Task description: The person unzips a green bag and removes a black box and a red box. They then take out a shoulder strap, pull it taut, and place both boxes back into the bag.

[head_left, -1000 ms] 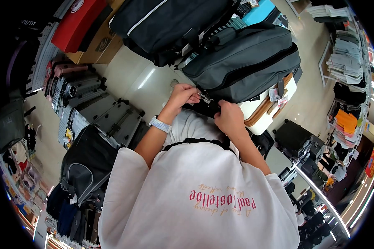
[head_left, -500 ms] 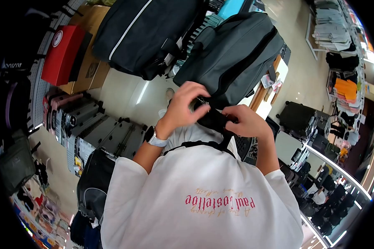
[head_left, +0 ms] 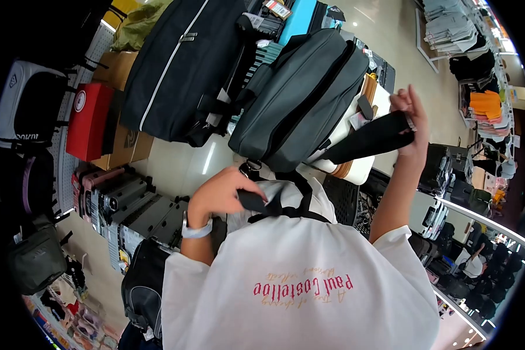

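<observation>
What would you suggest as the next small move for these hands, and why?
Perhaps lower the right hand toward the left hand: the right holds a black strap out to the side, while the left has a dark strap piece lower down.

Blk duffel w/ white piping (head_left: 172, 76), upper L. Red box (head_left: 88, 123) nr cardboard box (head_left: 136, 146), L side. Below: row of suitcases (head_left: 125, 195) on shiny floor (head_left: 178, 166). Far R, top to bottom: white garments (head_left: 451, 29), blk garments (head_left: 469, 71), orange garments (head_left: 485, 105).

Shop with suitcases (head_left: 149, 219), stacked clothes (head_left: 446, 27)
</observation>
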The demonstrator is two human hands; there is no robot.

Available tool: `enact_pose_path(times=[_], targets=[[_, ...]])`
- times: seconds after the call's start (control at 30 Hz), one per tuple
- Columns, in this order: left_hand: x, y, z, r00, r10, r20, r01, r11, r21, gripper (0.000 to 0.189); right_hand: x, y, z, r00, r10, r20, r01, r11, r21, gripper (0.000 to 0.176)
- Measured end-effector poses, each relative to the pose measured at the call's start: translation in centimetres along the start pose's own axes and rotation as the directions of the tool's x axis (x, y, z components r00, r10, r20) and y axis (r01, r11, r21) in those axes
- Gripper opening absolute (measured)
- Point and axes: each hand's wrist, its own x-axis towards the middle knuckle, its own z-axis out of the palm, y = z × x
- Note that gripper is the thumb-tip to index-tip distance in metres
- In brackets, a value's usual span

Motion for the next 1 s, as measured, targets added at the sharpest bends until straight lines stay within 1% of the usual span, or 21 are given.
enact_pose_path(times=[0.07, 0.17, 0.27, 0.3, 0.33, 0.4, 0.47, 0.5, 0.53, 0.57, 0.6, 0.63, 0.67, 0.7, 0.73, 0.77, 0.8, 0.87, 0.93, 0.97, 1.0], targets=[[0.1, 1.5, 0.6, 0.990, -0.014, -0.139, 0.006, 0.998, -0.059, 0.020, 1.2, -2.4, -2.5, 0.983, 0.016, 0.182, -0.068, 0.956, 0.285, 0.024], [1.7, 3.7, 1.1, 0.956, 0.043, -0.292, -0.052, 0.998, -0.024, 0.022, 1.8, -4.8, -3.8, 0.983, 0.025, 0.182, -0.109, 0.878, 0.467, 0.024], [4.7, 6.9, 2.1, 0.882, 0.123, -0.455, -0.120, 0.992, 0.035, 0.024, 3.0, -4.6, -5.5, 0.970, 0.032, 0.241, -0.141, 0.882, 0.449, 0.026], [6.0, 8.5, 2.3, 0.871, 0.123, -0.475, -0.139, 0.990, 0.001, 0.025, 3.3, -4.2, -5.4, 0.985, 0.047, 0.163, -0.112, 0.903, 0.415, 0.025], [7.2, 9.3, 2.7, 0.874, 0.123, -0.470, -0.134, 0.991, 0.011, 0.025, 3.6, -4.0, -5.4, 0.932, 0.100, 0.347, -0.241, 0.887, 0.394, 0.028], [9.2, 10.5, 3.2, 0.791, 0.154, -0.592, -0.176, 0.984, 0.022, 0.025, 3.1, -3.5, -4.6, 0.960, 0.041, 0.278, -0.052, 0.998, 0.031, 0.037], [10.7, 11.8, 4.1, 0.415, 0.162, -0.895, -0.178, 0.979, 0.095, 0.017, 3.2, -3.3, -5.4, 0.885, -0.053, 0.463, 0.288, 0.843, -0.454, 0.058], [10.4, 11.8, 3.5, 0.444, 0.024, -0.896, -0.170, 0.984, -0.058, 0.014, 2.5, -4.6, -4.9, 0.843, 0.142, 0.519, 0.238, 0.767, -0.596, 0.074], [9.7, 11.6, 2.4, 0.468, -0.112, -0.877, -0.159, 0.965, -0.208, 0.014, 2.5, -5.5, -4.9, 0.756, 0.353, 0.552, 0.129, 0.746, -0.654, 0.068], [9.3, 11.6, 1.4, 0.465, -0.108, -0.879, -0.151, 0.968, -0.199, 0.014, 2.9, -4.7, -6.2, 0.691, 0.334, 0.641, 0.290, 0.684, -0.669, 0.066], [8.8, 11.7, 0.6, 0.614, -0.114, -0.781, -0.106, 0.969, -0.225, 0.020, 3.3, -3.5, -7.8, 0.614, 0.326, 0.718, 0.443, 0.610, -0.656, 0.065], [8.5, 11.9, 0.0, 0.744, -0.123, -0.656, -0.056, 0.968, -0.245, 0.026, 3.6, -3.3, -8.9, 0.557, 0.453, 0.697, 0.446, 0.545, -0.710, 0.060], [8.4, 11.9, -0.3, 0.742, -0.126, -0.658, -0.049, 0.969, -0.240, 0.026, 3.7, -3.3, -9.7, 0.492, 0.572, 0.656, 0.457, 0.472, -0.754, 0.056], [8.3, 11.9, -0.4, 0.721, -0.144, -0.678, -0.029, 0.971, -0.237, 0.027, 3.3, -3.7, -9.2, 0.469, 0.666, 0.580, 0.317, 0.486, -0.814, 0.044], [8.1, 11.8, -0.6, 0.698, -0.161, -0.698, -0.010, 0.972, -0.234, 0.029, 3.4, -3.5, -9.9, 0.465, 0.663, 0.587, 0.318, 0.493, -0.809, 0.044], [7.6, 11.5, -0.8, 0.678, -0.097, -0.728, 0.076, 0.995, -0.062, 0.026, 3.6, -2.9, -11.1, 0.505, 0.620, 0.601, 0.258, 0.556, -0.790, 0.040], [7.0, 10.8, -1.4, 0.717, 0.042, -0.696, 0.037, 0.994, 0.098, 0.024, 4.0, -2.3, -12.4, 0.544, 0.579, 0.607, 0.199, 0.614, -0.764, 0.035], [5.2, 9.5, -3.0, 0.805, -0.063, -0.590, -0.094, 0.968, -0.232, 0.025, 4.9, -2.4, -14.8, 0.554, 0.542, 0.632, 0.320, 0.563, -0.762, 0.027], [3.5, 7.6, -2.8, 0.740, 0.093, -0.666, -0.221, 0.969, -0.110, 0.025, 5.2, -2.8, -15.9, 0.719, 0.479, 0.504, -0.038, 0.751, -0.659, 0.031], [2.6, 6.8, -2.3, 0.668, 0.230, -0.707, -0.048, 0.962, 0.267, 0.026, 6.0, -2.1, -17.6, 0.751, 0.409, 0.519, -0.085, 0.839, -0.538, 0.034], [-1.1, 2.9, -3.0, 0.600, 0.085, -0.796, 0.079, 0.983, 0.165, 0.031, 6.7, -1.7, -19.2, 0.808, 0.394, 0.438, -0.109, 0.831, -0.546, 0.032]])
